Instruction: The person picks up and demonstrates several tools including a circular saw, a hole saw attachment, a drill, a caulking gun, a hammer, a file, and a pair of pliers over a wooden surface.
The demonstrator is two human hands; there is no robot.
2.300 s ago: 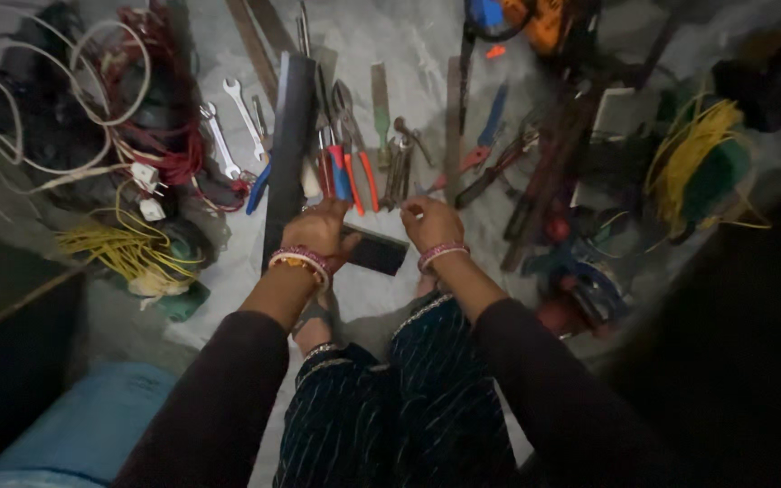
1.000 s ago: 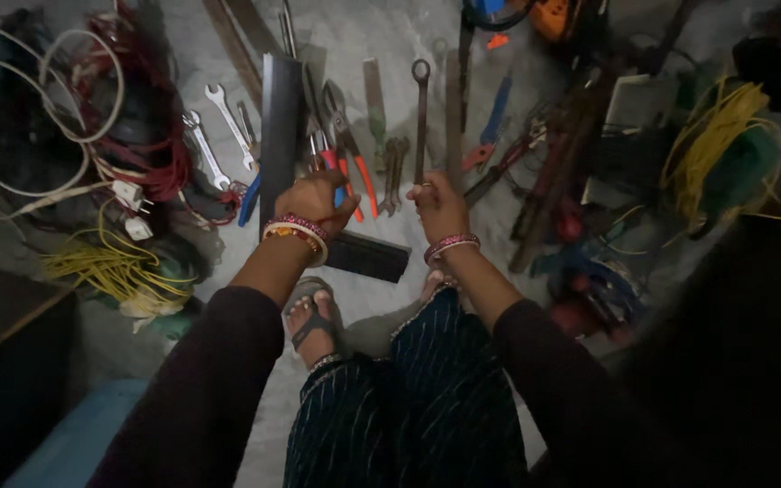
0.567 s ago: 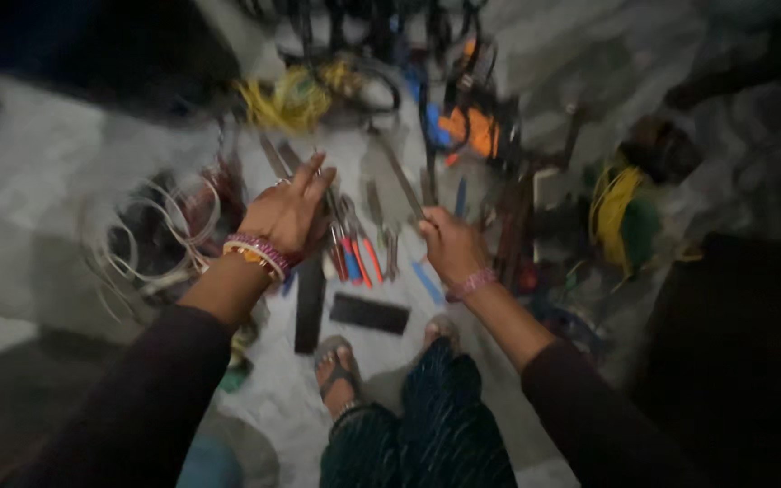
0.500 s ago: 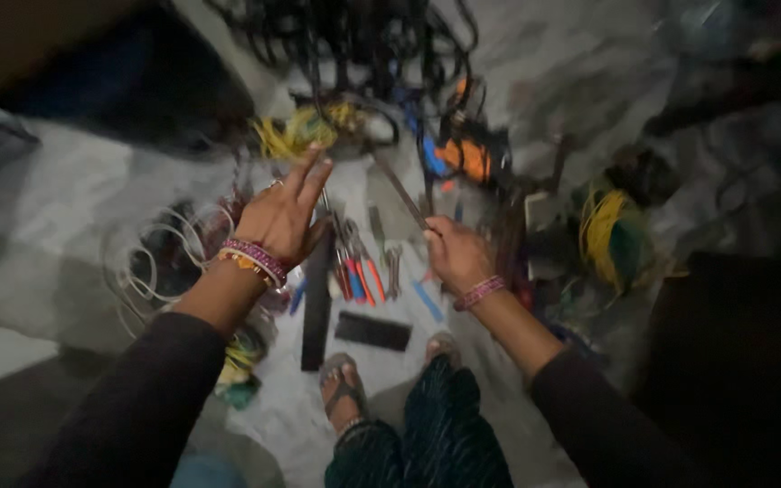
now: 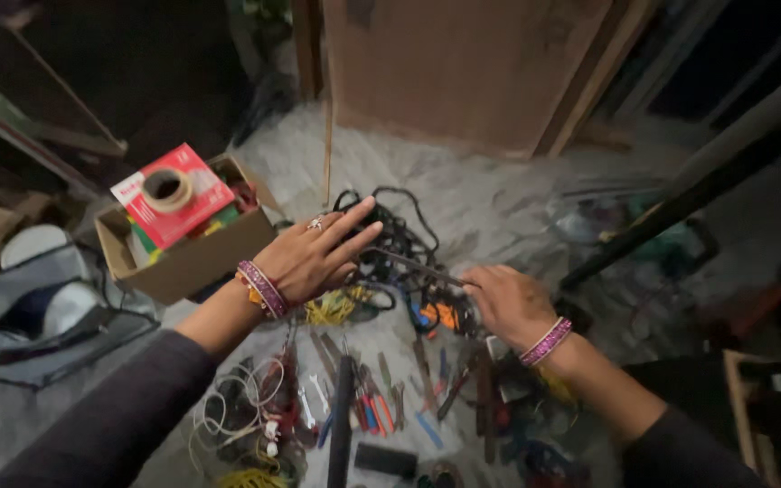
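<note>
My left hand (image 5: 316, 257) is raised above the floor with its fingers stretched out and apart, holding nothing. My right hand (image 5: 510, 303) pinches one end of a thin metal rod (image 5: 418, 267) that runs up and left toward my left fingertips. Both wrists wear beaded bangles. Below the hands, hand tools lie spread on the floor: pliers with red handles (image 5: 375, 411), spanners (image 5: 311, 407), a long dark bar (image 5: 341, 420). A tangle of black cable (image 5: 401, 237) lies just beyond my hands.
An open cardboard box (image 5: 187, 258) with a red packet and a tape roll (image 5: 164, 188) stands at the left. Coiled white wire (image 5: 228, 425) and yellow wire (image 5: 332, 309) lie on the floor. A wooden board (image 5: 463, 68) leans at the back. A dark pole (image 5: 680, 203) slants at right.
The view has tilted up from the tools toward the far floor and box. Both hands have lifted off the tools; my right hand now holds a thin rod.
</note>
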